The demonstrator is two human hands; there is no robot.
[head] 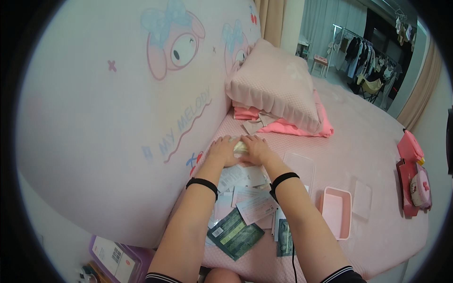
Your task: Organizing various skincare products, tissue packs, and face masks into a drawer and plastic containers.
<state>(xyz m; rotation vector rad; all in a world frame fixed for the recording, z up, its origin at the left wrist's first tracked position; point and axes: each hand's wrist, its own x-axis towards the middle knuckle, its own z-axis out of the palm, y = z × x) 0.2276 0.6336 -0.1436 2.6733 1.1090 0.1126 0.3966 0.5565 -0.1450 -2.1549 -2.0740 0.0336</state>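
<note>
My left hand (224,150) and my right hand (256,148) reach forward over the pink quilted bedspread. Between them they grip a pale yellow-white packet (240,146), whose ends are hidden by my fingers. Closer to me lies a spread of flat sachets, overlapping one another. A white sachet (231,178) is just below my hands, and a pale printed sachet (257,208) rests partly over a dark green sachet (235,233). Another green sachet (284,237) lies beside my right forearm. Black bands circle both wrists.
To the right are an open pink plastic box (336,212), a clear lid (362,200) and a clear tray (300,168). A pink pillow (276,85) sits on folded bedding ahead. The padded headboard (106,123) rises at left. Pink bags (410,187) stand far right; a purple bin (120,260) is below left.
</note>
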